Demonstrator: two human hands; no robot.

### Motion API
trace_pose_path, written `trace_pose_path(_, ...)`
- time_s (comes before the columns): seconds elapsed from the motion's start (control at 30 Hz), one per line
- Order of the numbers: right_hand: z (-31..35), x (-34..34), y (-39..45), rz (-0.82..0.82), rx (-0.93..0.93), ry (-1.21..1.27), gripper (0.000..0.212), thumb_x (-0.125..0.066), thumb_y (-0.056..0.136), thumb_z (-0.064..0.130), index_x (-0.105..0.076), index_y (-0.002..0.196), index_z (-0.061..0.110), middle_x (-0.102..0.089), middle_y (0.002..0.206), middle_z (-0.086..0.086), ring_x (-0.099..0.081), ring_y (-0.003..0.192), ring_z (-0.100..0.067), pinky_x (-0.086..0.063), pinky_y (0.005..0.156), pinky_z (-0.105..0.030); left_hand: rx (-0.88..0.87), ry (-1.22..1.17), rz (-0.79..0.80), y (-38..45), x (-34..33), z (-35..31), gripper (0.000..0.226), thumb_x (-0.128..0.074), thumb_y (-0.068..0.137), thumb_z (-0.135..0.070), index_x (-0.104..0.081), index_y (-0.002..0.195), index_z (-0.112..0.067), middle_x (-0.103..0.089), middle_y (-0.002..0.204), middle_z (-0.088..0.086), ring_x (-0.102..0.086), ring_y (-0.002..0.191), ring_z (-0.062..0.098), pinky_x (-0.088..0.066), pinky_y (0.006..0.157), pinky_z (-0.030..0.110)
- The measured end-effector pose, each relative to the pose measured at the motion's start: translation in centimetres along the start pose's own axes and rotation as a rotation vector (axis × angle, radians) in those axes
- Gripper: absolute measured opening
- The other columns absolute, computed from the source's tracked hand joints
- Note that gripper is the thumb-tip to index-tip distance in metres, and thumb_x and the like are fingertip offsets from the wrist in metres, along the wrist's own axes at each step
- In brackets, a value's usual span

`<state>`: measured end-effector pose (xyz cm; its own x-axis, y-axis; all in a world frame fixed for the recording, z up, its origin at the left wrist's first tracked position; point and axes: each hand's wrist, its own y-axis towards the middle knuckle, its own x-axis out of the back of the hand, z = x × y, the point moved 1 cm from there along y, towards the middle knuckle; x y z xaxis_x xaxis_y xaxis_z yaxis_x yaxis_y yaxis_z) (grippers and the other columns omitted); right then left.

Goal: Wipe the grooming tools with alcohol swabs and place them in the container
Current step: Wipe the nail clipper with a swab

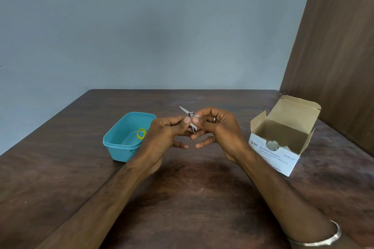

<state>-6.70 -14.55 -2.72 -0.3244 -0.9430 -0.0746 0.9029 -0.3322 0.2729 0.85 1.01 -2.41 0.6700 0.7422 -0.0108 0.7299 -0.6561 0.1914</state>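
A small metal nail clipper [189,115], its lever swung up and out to the upper left, is held above the middle of the table. My left hand [168,137] pinches it from the left. My right hand [218,129] presses a white alcohol swab [196,124] against the clipper's body from the right. Both hands meet at the clipper. A teal plastic container [121,147] stands on the table to the left of my hands; a yellow-handled tool [141,133] lies inside it, partly hidden by my left hand.
An open white box of alcohol swabs [283,139] stands at the right, flaps up, with swabs inside. The dark wooden table [192,198] reaches a grey wall at the back. A brown panel [340,46] rises at the right.
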Motion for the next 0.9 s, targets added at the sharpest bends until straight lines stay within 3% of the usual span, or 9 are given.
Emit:
trace_pose_path(0.1,-0.05,0.14,0.04,-0.002,0.009,-0.004,0.004,-0.078,0.088,0.022,-0.074,0.089,0.021,-0.076,0.086,-0.016,-0.075,0.067,-0.029,-0.060,0.051,-0.038,-0.043,0.019,0.030,-0.08,-0.11,0.10,0.026,-0.073,0.086,-0.016,-0.075,0.111,-0.019,-0.077,0.102,-0.001,-0.073,0.094,0.015,-0.061,0.067,0.032)
trace_pose_path(0.23,-0.17,-0.02,-0.06,0.047,-0.035,0.025,0.013,-0.079,0.086,0.027,-0.073,0.093,0.018,-0.076,0.093,-0.017,-0.074,0.070,-0.028,-0.060,0.053,-0.039,-0.116,0.088,-0.019,-0.03,-0.13,0.39,0.023,-0.076,0.082,-0.010,-0.077,0.101,-0.023,-0.078,0.096,-0.004,-0.074,0.087,0.013,-0.061,0.064,0.027)
trace_pose_path(0.5,-0.14,0.29,-0.02,0.078,-0.108,0.087,0.017,-0.078,0.084,0.036,-0.073,0.095,0.023,-0.076,0.094,-0.017,-0.075,0.074,-0.027,-0.059,0.055,-0.036,-0.166,0.130,0.005,0.07,-0.20,0.70,0.027,-0.069,0.089,-0.007,-0.075,0.112,-0.019,-0.077,0.104,-0.008,-0.073,0.093,0.013,-0.061,0.066,0.029)
trace_pose_path(0.73,-0.35,0.24,0.01,0.097,-0.095,0.080,0.016,-0.080,0.083,0.029,-0.073,0.093,0.019,-0.075,0.086,-0.011,-0.074,0.071,-0.024,-0.059,0.054,-0.036,-0.165,0.162,0.040,0.13,-0.19,0.80,0.030,-0.063,0.093,-0.006,-0.075,0.111,-0.028,-0.076,0.105,-0.012,-0.072,0.093,0.010,-0.060,0.064,0.027)
trace_pose_path(0.9,-0.46,0.13,0.01,0.126,-0.084,0.104,0.009,-0.080,0.081,0.019,-0.073,0.086,0.019,-0.075,0.085,-0.010,-0.073,0.068,-0.023,-0.059,0.055,-0.035,-0.158,0.133,0.063,0.05,-0.09,0.75,0.027,-0.065,0.092,-0.017,-0.073,0.115,-0.028,-0.076,0.108,-0.009,-0.072,0.097,0.012,-0.061,0.067,0.029)
